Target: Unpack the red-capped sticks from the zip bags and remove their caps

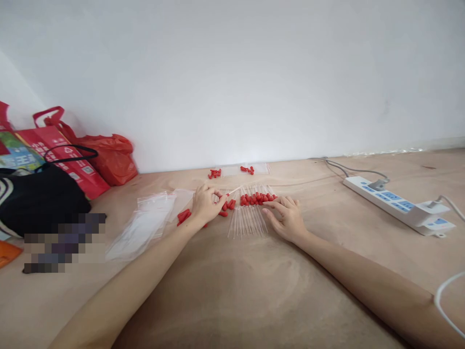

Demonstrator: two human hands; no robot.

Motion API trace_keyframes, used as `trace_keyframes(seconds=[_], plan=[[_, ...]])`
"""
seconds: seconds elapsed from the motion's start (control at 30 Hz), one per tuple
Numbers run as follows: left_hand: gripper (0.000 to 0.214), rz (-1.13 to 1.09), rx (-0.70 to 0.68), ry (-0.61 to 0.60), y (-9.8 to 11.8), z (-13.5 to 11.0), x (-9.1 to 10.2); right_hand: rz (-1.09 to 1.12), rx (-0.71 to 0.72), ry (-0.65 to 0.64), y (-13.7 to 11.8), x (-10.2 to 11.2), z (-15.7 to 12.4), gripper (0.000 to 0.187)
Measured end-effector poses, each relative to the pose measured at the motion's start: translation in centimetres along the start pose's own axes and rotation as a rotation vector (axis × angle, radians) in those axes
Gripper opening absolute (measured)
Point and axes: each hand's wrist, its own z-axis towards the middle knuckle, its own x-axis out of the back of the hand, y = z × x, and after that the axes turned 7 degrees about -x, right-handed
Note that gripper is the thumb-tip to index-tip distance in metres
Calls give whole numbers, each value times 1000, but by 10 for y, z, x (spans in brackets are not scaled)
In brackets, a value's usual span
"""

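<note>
On the wooden surface (pixel 203 300), between the two hands, a row of thin clear tubes (pixel 247 223) was laid side by side, with red bulbs (pixel 257 198) set across its middle. By the left hand (pixel 205 206) a slim tube (pixel 235 190) was held, its red end pinched between thumb and fingers. The fingers of the right hand (pixel 286 218) were parted at the row's edge; whether the tubes were touched could not be told. The row could be knocked askew if brushed by those fingers, and the held tube could be dropped if pinched too lightly. The tubes were narrow and see-through, the bulbs rounded and bright red.
</note>
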Motion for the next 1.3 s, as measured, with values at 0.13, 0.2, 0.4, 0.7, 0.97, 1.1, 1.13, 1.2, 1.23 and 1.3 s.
trace_keyframes(seconds=[0.13, 0.2, 0.4, 0.7, 0.97, 1.1, 1.13, 1.2, 1.23, 1.3], plan=[[14, -120, -205, 160, 6, -39, 15, -7, 109, -36, -4, 2, 0, 40], [12, -158, -297, 147, 10, -56, 16, -37, 201, -88, -8, 4, 0, 47], [8, -197, -438, 141, 16, -70, 13, -25, 402, -152, -18, 4, -4, 30], [13, -229, -508, 33, 21, -71, 12, 56, 456, -86, -26, -2, -7, 14], [14, -207, -533, -57, 23, -71, 12, 60, 496, -60, -27, -1, -9, 14], [12, -239, -528, -66, 23, -72, 14, 88, 511, -47, -25, -2, -9, 13], [12, -248, -527, -70, 23, -72, 14, 92, 513, -43, -25, -2, -9, 13], [13, -259, -535, -73, 22, -73, 15, 89, 516, -40, -26, 0, -10, 12], [13, -260, -543, -69, 22, -74, 15, 85, 517, -40, -26, 0, -10, 11], [14, -249, -565, -58, 22, -74, 16, 75, 518, -47, -26, 2, -11, 10]])
